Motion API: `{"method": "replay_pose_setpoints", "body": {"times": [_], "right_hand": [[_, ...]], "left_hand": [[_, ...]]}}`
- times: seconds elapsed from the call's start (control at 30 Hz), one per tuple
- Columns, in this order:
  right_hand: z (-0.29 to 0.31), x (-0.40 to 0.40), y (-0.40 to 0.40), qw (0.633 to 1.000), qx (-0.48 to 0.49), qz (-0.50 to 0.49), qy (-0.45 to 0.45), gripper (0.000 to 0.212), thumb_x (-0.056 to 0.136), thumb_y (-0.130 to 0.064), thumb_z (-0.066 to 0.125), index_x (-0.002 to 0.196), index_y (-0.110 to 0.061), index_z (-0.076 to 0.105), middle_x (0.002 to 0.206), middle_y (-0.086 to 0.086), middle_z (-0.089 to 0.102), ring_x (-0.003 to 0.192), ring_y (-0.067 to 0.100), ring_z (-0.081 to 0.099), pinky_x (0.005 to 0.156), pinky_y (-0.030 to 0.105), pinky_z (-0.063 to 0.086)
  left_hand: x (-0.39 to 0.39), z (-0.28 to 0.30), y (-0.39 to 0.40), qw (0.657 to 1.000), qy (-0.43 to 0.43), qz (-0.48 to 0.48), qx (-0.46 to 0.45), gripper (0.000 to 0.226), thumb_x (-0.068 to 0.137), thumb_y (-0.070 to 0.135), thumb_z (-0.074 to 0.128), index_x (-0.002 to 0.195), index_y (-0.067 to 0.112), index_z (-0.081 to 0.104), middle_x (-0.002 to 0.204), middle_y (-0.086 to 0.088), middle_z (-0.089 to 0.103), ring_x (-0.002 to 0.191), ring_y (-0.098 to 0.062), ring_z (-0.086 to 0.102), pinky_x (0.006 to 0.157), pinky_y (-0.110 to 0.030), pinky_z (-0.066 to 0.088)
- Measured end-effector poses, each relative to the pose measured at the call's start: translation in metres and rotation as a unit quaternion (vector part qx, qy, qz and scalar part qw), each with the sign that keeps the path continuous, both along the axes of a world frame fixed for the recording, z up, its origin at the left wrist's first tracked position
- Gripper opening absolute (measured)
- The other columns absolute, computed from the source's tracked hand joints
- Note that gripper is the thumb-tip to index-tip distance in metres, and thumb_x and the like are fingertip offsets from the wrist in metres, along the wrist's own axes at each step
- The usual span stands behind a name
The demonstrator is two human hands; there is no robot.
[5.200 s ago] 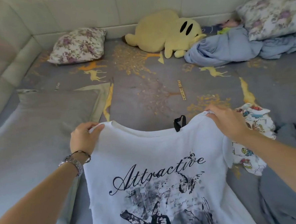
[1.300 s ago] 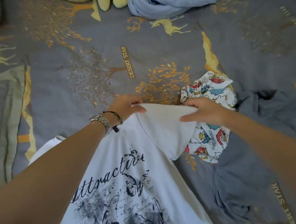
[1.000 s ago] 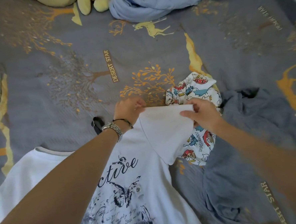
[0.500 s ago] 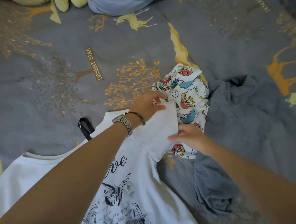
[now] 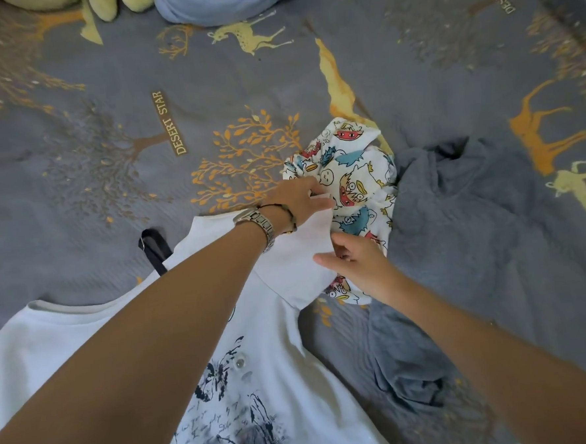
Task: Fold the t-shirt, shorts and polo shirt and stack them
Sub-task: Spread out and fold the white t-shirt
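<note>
— While the white t-shirt (image 5: 288,387) lies print-up on the bedspread (image 5: 115,136), which step are you on?

— I'd say the first garment, first fold: I'm dealing with its right sleeve (image 5: 297,256), which lies over the edge of the cartoon-print shorts (image 5: 353,170).

— What are your hands doing?

— My left hand (image 5: 300,197), the one with the watch, reaches across and pinches the sleeve's far corner, fingers curled on the cloth. My right hand (image 5: 359,265) rests on the sleeve's outer edge, thumb out over the fabric; the other fingers bend underneath, so I can't tell if they grip it.

— And next?

— I reckon the sleeve must come inward across the chest, lying flat, without dragging the shorts along. The grey garment (image 5: 474,231), presumably the polo, sits crumpled just beyond them, unfolded.
</note>
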State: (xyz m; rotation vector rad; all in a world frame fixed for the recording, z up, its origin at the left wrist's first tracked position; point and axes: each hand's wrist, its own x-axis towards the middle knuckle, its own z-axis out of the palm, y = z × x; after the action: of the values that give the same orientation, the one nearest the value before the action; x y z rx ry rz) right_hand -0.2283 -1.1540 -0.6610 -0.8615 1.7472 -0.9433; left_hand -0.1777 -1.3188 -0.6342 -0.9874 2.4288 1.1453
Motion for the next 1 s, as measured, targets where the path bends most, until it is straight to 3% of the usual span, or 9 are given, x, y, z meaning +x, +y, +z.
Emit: {"method": "replay_pose_setpoints", "body": {"times": [0.1,0.2,0.3,0.4,0.5,0.63,0.8,0.9,1.0], "right_hand": [[0.0,0.001,0.003,1.0,0.011,0.006,-0.018,0.028,0.083,-0.02,0.065,0.106,-0.005,0.059,0.099,0.017,0.068,0.093,0.03,0.066,0.081,0.047,0.052],[-0.005,0.0,0.012,0.998,0.056,0.018,-0.003,0.034,0.073,-0.005,0.071,0.103,-0.006,0.056,0.091,0.01,0.069,0.081,0.017,0.067,0.071,0.031,0.053],[-0.006,0.003,0.021,0.998,0.069,0.005,0.011,0.034,0.071,0.003,0.069,0.101,-0.006,0.055,0.08,0.0,0.065,0.064,-0.001,0.06,0.062,0.015,0.048],[-0.003,0.011,0.024,0.998,0.048,-0.031,0.035,0.024,0.074,0.001,0.066,0.094,-0.009,0.058,0.077,-0.001,0.061,0.063,0.0,0.055,0.06,0.013,0.045],[0.005,0.023,0.024,0.996,0.019,-0.072,0.057,0.02,0.076,0.001,0.065,0.09,-0.011,0.062,0.075,-0.003,0.059,0.064,0.003,0.052,0.063,0.023,0.05],[0.023,0.046,0.023,0.992,-0.032,-0.1,0.074,0.016,0.077,0.003,0.067,0.087,-0.009,0.066,0.076,-0.007,0.061,0.064,-0.004,0.055,0.061,0.008,0.045],[0.03,0.092,0.021,0.982,-0.075,-0.011,0.174,0.015,0.076,0.001,0.065,0.086,-0.009,0.069,0.077,-0.008,0.062,0.066,-0.004,0.057,0.068,0.01,0.048],[0.018,0.122,0.021,0.969,-0.076,0.058,0.229,0.022,0.073,0.004,0.062,0.088,-0.011,0.07,0.081,-0.005,0.059,0.068,0.0,0.054,0.065,0.01,0.045],[-0.005,0.144,0.022,0.962,-0.041,0.095,0.254,0.026,0.073,0.005,0.058,0.09,-0.011,0.071,0.085,0.0,0.059,0.074,0.011,0.054,0.068,0.027,0.05]], "left_hand": [[-0.005,-0.004,0.005,0.999,0.002,0.042,-0.005,0.04,0.083,0.053,0.055,0.093,0.014,0.056,0.094,-0.005,0.066,0.09,-0.022,0.057,0.074,-0.031,0.043],[-0.006,-0.002,0.01,0.995,0.025,0.097,-0.02,0.038,0.081,0.051,0.058,0.069,0.019,0.042,0.068,0.004,0.052,0.064,-0.015,0.048,0.054,-0.023,0.035],[0.0,0.002,0.008,0.988,0.042,0.146,-0.039,0.032,0.08,0.033,0.062,0.062,0.022,0.038,0.062,0.007,0.044,0.067,-0.017,0.046,0.049,-0.021,0.032],[0.015,0.01,0.003,0.978,0.055,0.203,-0.009,0.024,0.077,0.018,0.063,0.062,0.024,0.044,0.065,0.007,0.052,0.078,-0.021,0.059,0.058,-0.025,0.048],[0.042,0.022,-0.006,0.957,0.092,0.271,0.043,0.022,0.073,0.01,0.066,0.063,0.024,0.052,0.069,0.005,0.06,0.08,-0.021,0.066,0.079,-0.038,0.058],[0.096,0.035,-0.017,0.942,0.116,0.306,0.075,0.027,0.073,0.0,0.066,0.064,0.024,0.055,0.068,0.002,0.057,0.072,-0.02,0.061,0.079,-0.04,0.057],[0.174,0.03,-0.017,0.929,0.099,0.347,0.087,0.019,0.076,-0.003,0.066,0.073,0.016,0.062,0.074,-0.002,0.059,0.087,-0.025,0.062,0.077,-0.033,0.058],[0.216,0.009,-0.009,0.925,0.074,0.366,0.07,0.022,0.076,-0.002,0.066,0.071,0.02,0.065,0.082,-0.008,0.064,0.087,-0.026,0.063,0.084,-0.04,0.056],[0.24,-0.014,0.005,0.928,0.048,0.365,0.05,0.018,0.077,-0.002,0.064,0.083,0.014,0.07,0.089,-0.01,0.066,0.086,-0.025,0.063,0.09,-0.039,0.054]]}}
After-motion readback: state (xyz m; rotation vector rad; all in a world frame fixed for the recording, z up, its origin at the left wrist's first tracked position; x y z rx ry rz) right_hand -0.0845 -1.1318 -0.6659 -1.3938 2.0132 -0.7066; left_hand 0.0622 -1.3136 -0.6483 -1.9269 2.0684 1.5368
